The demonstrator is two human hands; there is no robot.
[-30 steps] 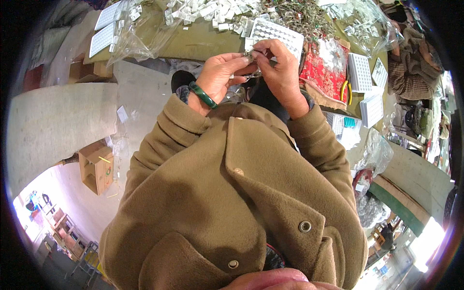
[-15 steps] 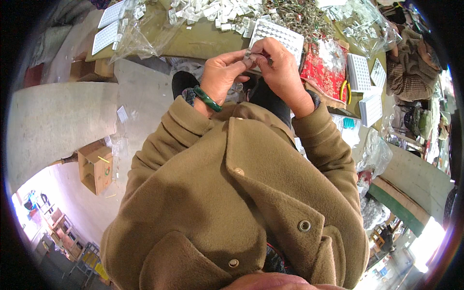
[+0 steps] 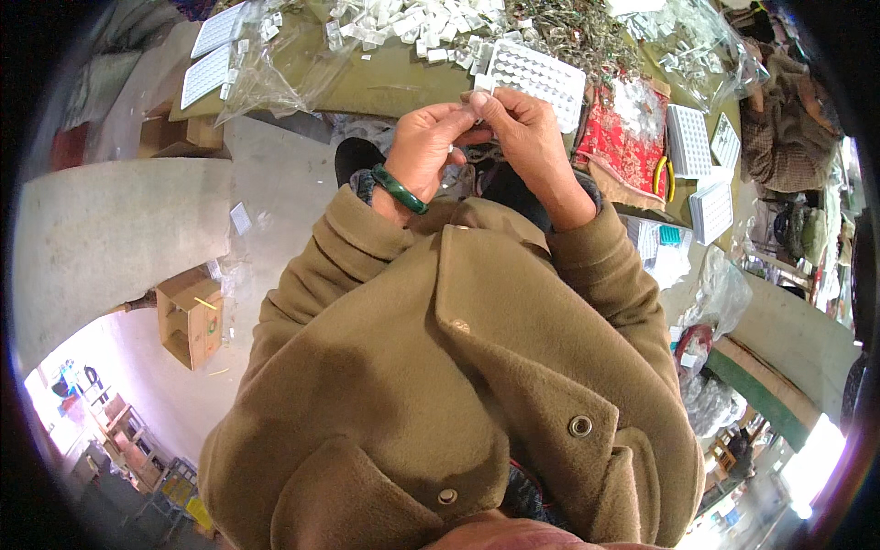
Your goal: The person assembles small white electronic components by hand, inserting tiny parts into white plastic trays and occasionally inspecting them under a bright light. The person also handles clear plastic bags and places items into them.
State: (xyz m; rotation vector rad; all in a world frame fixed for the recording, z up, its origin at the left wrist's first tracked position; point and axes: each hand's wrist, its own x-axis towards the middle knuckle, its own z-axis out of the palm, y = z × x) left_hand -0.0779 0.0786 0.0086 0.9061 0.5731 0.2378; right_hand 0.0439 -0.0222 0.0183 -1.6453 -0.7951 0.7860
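Close together in front of my coat, both hands meet near the table's front edge. My right hand (image 3: 530, 137) is closed in a pinch, thumb against fingers, at a small white card-like piece (image 3: 483, 83) by its fingertips. My left hand (image 3: 428, 145), with a green bangle (image 3: 400, 189) at its wrist, is closed too, its fingertips touching the right thumb. Whatever lies between the left fingers is too small and hidden to name. Just beyond the right hand lies a white tray with rows of round dark spots (image 3: 550, 78).
Heaped on the olive table (image 3: 394, 99) are small white pieces (image 3: 431, 23) and tangled shiny small parts (image 3: 582, 27). To the right are a red patterned cloth (image 3: 619, 137), yellow-handled pliers (image 3: 670, 179) and stacked white trays (image 3: 689, 142). A cardboard box (image 3: 190, 321) stands on the floor at left.
The fingers have shifted: the right thumb now presses forward over the pinch, and a small white piece shows at its tip. The whole view has shifted slightly.
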